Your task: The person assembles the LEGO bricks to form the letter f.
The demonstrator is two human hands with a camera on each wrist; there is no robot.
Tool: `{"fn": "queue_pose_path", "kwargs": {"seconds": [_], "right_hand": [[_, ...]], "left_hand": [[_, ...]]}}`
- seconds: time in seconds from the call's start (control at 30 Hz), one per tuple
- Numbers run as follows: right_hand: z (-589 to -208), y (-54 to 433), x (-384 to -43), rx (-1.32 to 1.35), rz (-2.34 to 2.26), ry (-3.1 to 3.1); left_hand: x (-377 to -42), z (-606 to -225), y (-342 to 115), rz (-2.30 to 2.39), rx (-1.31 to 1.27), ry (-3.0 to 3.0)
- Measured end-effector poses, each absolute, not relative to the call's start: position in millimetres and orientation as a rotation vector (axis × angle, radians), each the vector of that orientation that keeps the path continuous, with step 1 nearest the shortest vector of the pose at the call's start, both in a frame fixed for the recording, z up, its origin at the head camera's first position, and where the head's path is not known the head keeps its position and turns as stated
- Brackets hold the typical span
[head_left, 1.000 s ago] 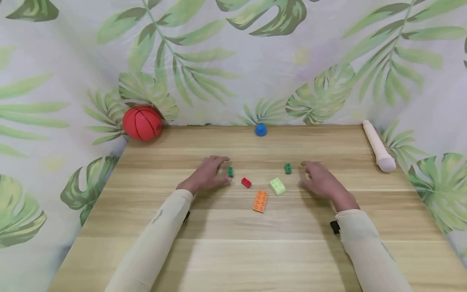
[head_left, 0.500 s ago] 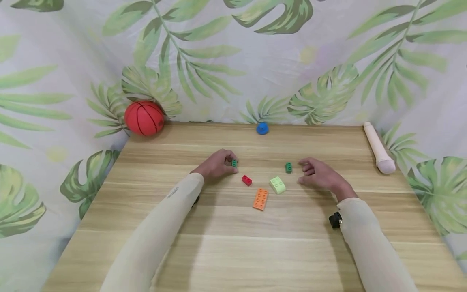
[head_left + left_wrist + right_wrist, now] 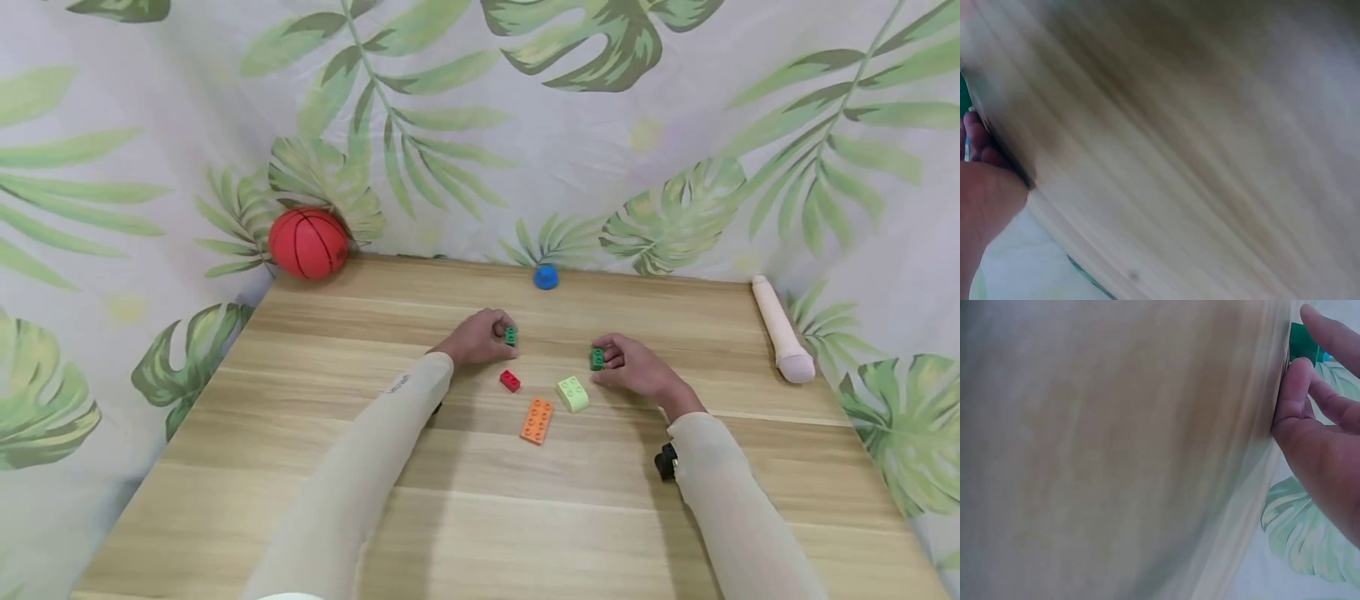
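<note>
Each hand has a small green brick in a fingertip grip. The left hand (image 3: 480, 338) pinches the left green brick (image 3: 511, 336) between thumb and forefinger, and the right hand (image 3: 636, 365) has thumb and forefinger closed on the right green brick (image 3: 597, 359). In both cases the forefinger takes the far end and the thumb the near end, so the studs on top show between them. That is a sound hold: press squarely on the two ends, evenly and lightly, since a piece this small would probably swivel if one finger pushes off-centre. The left wrist view is blurred and catches only a sliver of green at its edge, so whether that brick touches the table (image 3: 540, 525) or hangs just above it I cannot say.

Mind the neighbours. The red brick (image 3: 510, 381) lies just nearer the person than the left thumb, and the light-green brick (image 3: 573, 394) sits close beside the right thumb, with the orange brick (image 3: 537, 421) nearer the person, between those two. Any move is best made upward first, then across, so the thumbs clear these loose pieces. The space between the two grips gives a direct path.
</note>
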State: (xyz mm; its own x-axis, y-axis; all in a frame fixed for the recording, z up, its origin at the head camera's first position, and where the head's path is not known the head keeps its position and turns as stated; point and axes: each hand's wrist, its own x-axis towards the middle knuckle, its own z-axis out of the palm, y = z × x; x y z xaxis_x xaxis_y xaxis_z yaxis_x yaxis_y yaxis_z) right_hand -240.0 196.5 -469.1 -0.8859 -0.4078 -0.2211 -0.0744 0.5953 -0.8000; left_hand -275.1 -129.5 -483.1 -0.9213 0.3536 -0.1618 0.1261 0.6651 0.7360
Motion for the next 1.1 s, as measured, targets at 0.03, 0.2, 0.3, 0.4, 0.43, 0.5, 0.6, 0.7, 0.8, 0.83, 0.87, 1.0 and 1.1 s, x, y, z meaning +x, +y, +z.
{"fn": "queue_pose_path", "kwargs": {"seconds": [0.03,0.2,0.3,0.4,0.43,0.5,0.6,0.7,0.8,0.83,0.87,1.0,1.1], "right_hand": [[-469.8,195.4,-240.8,-0.383,-1.199,2.441],[-468.9,192.1,-244.3,-0.376,-1.197,2.421],[-464.4,187.9,-241.6,-0.391,-1.178,2.455],[-458.4,172.4,-233.3,-0.46,-1.062,2.617],[-455.6,164.2,-229.6,-0.495,-1.019,2.681],[-450.1,145.1,-222.8,-0.585,-0.936,2.806],[-442.6,116.9,-215.1,-0.733,-0.871,2.891],[-440.9,96.1,-212.0,-0.927,-0.837,2.817],[-444.9,82.4,-211.4,-1.072,-0.787,2.67],[-447.0,79.0,-211.5,-1.096,-0.777,2.62],[-449.2,76.1,-211.7,-1.113,-0.762,2.587],[-455.7,71.6,-212.9,-1.099,-0.703,2.537],[-457.7,77.2,-214.9,-0.999,-0.663,2.575]], "left_hand": [[-274.8,-483.3,-132.1,1.147,0.369,2.569],[-273.3,-484.5,-141.5,1.247,0.336,2.522],[-273.2,-485.1,-142.3,1.248,0.369,2.527],[-273.9,-486.4,-142.3,1.237,0.375,2.54],[-274.0,-486.1,-142.0,1.233,0.372,2.546],[-274.3,-485.6,-141.4,1.227,0.367,2.564],[-273.6,-483.1,-138.8,1.24,0.377,2.559],[-272.9,-482.6,-136.1,1.251,0.395,2.54],[-272.2,-483.8,-134.7,1.259,0.395,2.532],[-272.1,-484.4,-134.7,1.261,0.392,2.534],[-271.8,-484.8,-134.7,1.265,0.389,2.534],[-271.5,-486.7,-136.2,1.265,0.396,2.541],[-272.1,-487.5,-137.9,1.265,0.4,2.539]]}}
